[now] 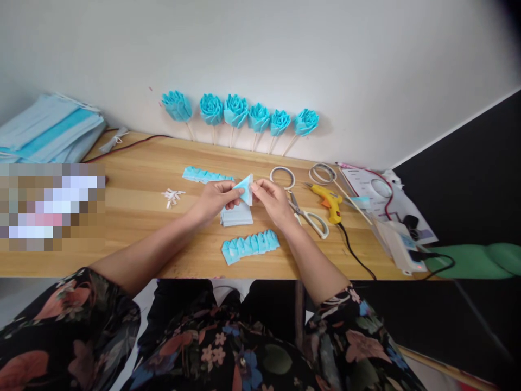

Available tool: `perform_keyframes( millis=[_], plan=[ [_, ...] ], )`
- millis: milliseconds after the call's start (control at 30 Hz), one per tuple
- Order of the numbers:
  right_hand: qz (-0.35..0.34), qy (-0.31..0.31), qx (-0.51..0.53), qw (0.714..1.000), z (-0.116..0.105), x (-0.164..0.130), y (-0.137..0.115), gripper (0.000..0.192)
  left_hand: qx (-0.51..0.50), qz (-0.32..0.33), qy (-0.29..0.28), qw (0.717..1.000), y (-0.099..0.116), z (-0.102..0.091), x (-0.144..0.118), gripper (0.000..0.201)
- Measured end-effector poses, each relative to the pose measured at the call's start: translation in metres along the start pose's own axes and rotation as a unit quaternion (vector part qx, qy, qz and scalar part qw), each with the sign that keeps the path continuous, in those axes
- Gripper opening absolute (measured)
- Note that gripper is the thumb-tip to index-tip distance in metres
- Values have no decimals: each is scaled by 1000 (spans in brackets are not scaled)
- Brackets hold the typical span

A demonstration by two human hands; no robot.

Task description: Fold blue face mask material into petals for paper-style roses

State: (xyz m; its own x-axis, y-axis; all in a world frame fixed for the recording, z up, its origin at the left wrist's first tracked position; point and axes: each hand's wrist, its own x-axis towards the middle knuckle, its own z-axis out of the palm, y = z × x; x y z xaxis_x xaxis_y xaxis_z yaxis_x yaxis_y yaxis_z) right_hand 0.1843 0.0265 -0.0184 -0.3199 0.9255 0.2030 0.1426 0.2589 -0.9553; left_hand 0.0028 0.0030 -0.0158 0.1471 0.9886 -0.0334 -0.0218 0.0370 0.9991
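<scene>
Between my two hands is a small piece of light-blue mask fabric [246, 188], folded to a triangle with a paler strip on its right side. My left hand [222, 196] pinches its left part, thumb on top. The fingertips of my right hand [272, 198] are closed on its right edge. Just below lies a stack of pale-blue fabric pieces [236, 216]. Nearer me rests a pleated blue strip of folded points [251, 246]. Another such pleated strip [205, 175] lies behind my left hand, its right end partly hidden.
Blue fabric roses on sticks [236, 111] lean along the wall. On the right are tape rolls [282, 178], scissors [311, 217], a yellow glue gun [331, 203] with a cord, and a power strip [402, 247]. White scraps [172, 197] and stacked masks [49, 127] lie left.
</scene>
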Motion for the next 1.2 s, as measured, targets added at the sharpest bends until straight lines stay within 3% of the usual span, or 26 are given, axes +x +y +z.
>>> perform_keyframes(
  millis=[167, 467, 800, 1200],
  plan=[
    [9, -9, -26, 1000, 1, 0, 0, 34, 31, 5, -6, 1000, 1, 2, -1, 28],
    [0, 37, -62, 997, -1, 1, 0, 33, -13, -3, 27, 1000, 5, 1, -2, 37],
    [0, 32, -48, 998, 0, 1, 2, 33, -7, 15, 31, 999, 7, 0, -2, 21],
    [-7, 4, -3, 1000, 0, -1, 0, 41, -13, 8, -32, 999, -6, -3, 5, 19]
  ],
)
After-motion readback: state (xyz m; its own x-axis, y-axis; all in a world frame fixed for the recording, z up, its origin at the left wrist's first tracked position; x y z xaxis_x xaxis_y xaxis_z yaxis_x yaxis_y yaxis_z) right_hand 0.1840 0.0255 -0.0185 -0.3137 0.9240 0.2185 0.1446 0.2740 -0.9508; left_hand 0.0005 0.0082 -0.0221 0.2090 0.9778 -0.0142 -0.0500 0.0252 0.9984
